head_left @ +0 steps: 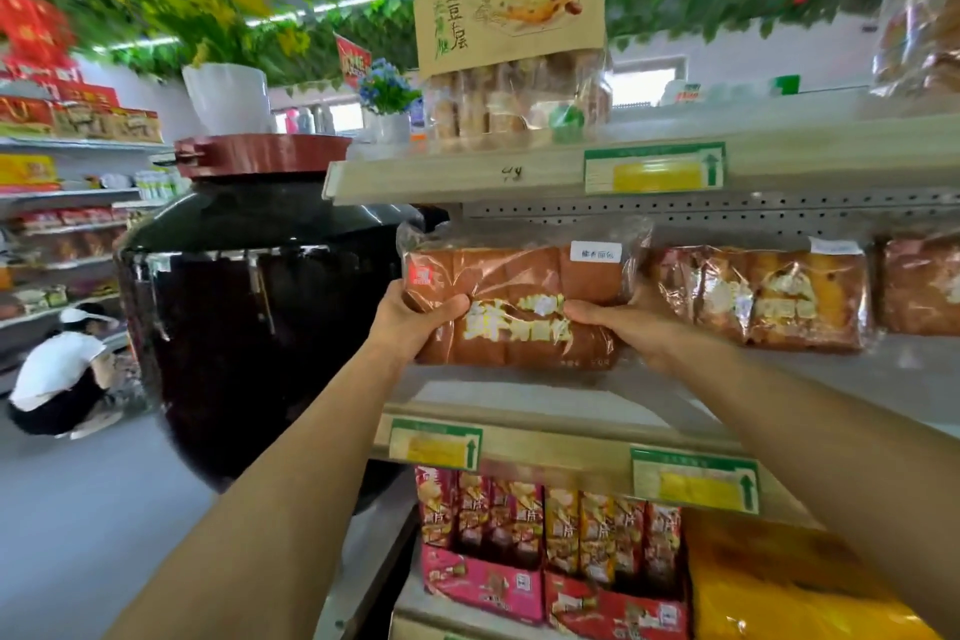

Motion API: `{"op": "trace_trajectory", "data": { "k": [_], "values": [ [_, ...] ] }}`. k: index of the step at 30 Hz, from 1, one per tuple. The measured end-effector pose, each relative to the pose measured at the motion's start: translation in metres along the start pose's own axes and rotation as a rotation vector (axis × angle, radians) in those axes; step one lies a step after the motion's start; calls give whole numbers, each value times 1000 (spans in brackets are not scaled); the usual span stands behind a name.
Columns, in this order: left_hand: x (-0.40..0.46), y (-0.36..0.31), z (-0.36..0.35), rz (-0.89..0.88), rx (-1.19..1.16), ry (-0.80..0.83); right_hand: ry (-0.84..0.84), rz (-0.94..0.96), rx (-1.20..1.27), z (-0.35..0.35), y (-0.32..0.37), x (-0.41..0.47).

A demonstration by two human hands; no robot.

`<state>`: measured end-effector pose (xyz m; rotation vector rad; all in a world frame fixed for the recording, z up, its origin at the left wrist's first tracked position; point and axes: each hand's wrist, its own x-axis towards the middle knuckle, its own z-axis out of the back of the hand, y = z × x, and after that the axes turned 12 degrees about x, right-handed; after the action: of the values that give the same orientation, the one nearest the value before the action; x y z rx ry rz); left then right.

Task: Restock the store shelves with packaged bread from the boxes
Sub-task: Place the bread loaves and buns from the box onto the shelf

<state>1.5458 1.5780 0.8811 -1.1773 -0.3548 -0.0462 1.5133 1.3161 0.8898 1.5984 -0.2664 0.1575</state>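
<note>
Left hand and right hand gripping opposite ends of a bread package, holding it over the middle shelf, wrapped loaves lying just right of the right hand, black jar standing left of the left hand

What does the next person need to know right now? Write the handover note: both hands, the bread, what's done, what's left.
Left hand and right hand: each grips one end of the brown sliced loaf in clear plastic wrap, held at the left end of the pale middle shelf.
Already there: wrapped golden fruit loaves to its right; a paper-labelled bread bag stands on the top shelf.
Done: those packs are placed.
Left: set this loaf down and let go. No boxes are in view.
</note>
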Motion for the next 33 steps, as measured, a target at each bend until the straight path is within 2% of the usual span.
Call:
{"op": "trace_trajectory", "data": {
  "k": [15, 28, 33],
  "values": [
    [30, 11, -12, 62, -4, -10, 91, -45, 20, 0, -34, 56],
    [14, 6, -13, 76, -13, -106, 68, -86, -136, 2, -20, 34],
    [-1, 5, -9, 106, 20, -142, -19, -108, -218, 3, -12, 15]
  ]
}}
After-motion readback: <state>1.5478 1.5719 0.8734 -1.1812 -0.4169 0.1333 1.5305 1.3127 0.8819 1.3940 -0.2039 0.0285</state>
